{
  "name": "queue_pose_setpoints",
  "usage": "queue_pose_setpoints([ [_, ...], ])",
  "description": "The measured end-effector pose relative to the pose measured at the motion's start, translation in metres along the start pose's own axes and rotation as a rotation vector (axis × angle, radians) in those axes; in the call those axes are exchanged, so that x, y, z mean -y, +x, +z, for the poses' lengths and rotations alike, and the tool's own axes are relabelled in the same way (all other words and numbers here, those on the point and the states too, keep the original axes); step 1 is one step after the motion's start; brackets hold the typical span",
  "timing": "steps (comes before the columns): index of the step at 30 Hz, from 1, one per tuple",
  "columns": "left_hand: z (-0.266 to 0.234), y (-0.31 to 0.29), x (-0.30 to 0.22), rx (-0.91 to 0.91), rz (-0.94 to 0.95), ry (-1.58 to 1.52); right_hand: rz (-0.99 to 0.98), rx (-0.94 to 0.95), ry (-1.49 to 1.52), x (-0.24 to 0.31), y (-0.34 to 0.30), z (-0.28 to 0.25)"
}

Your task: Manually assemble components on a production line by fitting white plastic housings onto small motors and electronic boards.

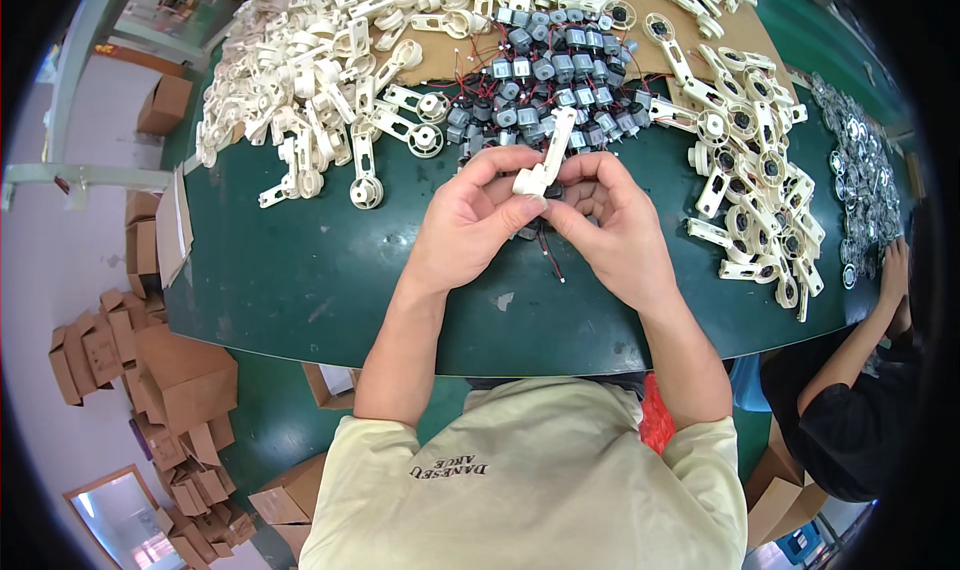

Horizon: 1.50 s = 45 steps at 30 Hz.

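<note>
Both of my hands meet over the green table, just in front of a heap of small motors [575,67]. Between thumb and fingers, my left hand [450,228] is closed on a cream plastic housing [557,148], its long arm pointing up and away from me. My right hand [622,232] is closed against the near end of the housing, with a small dark round part, seemingly a motor [554,191], at its fingertips. Fingers partly hide this part. Below the hands dangles a thin red and black wire [550,256] with a small white plug; its upper end is hidden.
A large heap of cream housings [320,70] covers the table's far left. More housings, with dark centres [765,165], lie on the right. Beyond them are clear round parts [862,185] and another person's arm [850,355]. Cardboard boxes [185,370] stack at left.
</note>
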<state>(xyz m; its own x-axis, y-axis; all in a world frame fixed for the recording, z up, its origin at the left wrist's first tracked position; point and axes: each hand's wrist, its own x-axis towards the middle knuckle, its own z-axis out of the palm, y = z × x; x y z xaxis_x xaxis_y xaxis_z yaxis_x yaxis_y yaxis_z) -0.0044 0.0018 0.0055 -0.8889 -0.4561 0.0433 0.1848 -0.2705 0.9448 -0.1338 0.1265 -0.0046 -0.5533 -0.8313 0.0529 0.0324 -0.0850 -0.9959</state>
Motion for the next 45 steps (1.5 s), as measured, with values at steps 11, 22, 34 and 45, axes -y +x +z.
queue_pose_setpoints([
  [11,0.002,-0.002,0.000,-0.161,-0.081,0.048,-0.034,-0.048,-0.011,0.008,-0.003,0.001],
  [22,0.010,-0.002,0.006,-0.138,-0.020,-0.004,-0.101,-0.065,0.097,0.000,-0.001,0.009],
  [34,0.005,-0.001,0.001,-0.169,0.013,-0.018,-0.341,-0.038,-0.275,0.006,0.003,0.004],
  [45,-0.001,-0.004,0.001,-0.096,-0.083,-0.033,-0.175,0.046,-0.202,0.009,-0.001,0.005],
])
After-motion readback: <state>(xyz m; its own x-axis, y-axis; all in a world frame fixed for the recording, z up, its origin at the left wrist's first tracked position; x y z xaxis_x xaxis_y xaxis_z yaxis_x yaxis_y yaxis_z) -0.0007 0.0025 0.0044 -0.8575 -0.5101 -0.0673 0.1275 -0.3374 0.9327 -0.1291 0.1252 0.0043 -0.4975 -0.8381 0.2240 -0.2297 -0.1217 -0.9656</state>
